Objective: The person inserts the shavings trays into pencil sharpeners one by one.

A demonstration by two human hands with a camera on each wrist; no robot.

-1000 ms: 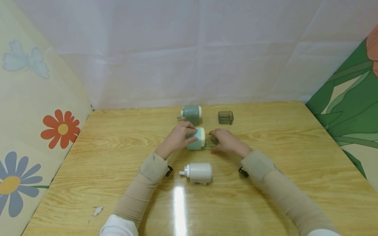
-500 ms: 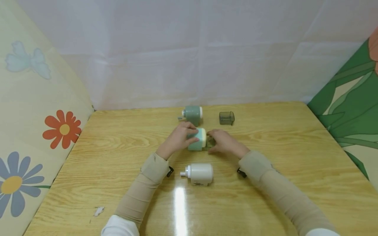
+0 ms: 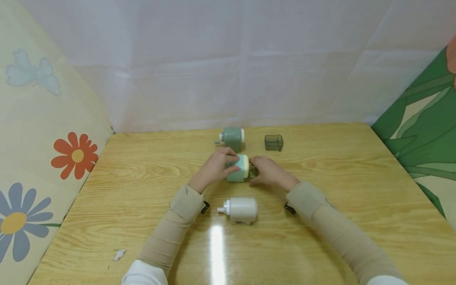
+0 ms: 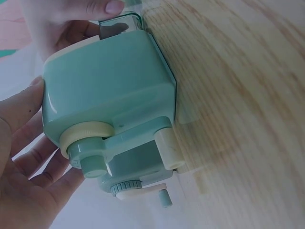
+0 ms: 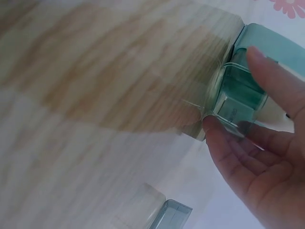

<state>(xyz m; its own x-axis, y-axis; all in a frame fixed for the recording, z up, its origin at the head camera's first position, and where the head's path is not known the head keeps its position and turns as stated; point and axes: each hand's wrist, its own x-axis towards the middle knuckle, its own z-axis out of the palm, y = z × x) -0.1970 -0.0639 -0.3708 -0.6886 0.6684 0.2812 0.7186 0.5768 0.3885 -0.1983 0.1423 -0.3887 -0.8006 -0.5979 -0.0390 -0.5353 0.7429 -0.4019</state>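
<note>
One mint sharpener (image 4: 109,76), long axis left-to-right, crank (image 4: 136,133) leftward, left grip (image 3: 215,163) clasping; right grip (image 3: 271,170) pinching drawer (image 5: 236,109)

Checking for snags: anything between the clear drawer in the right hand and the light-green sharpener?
Nothing visible: the right hand holds the clear drawer partway into the light-green sharpener. The other drawer lies apart, farther back.

Glossy plastic sharpener (image 4: 105,78); clear smooth plastic drawer (image 5: 238,102); shiny wood-grained table (image 3: 142,158).
</note>
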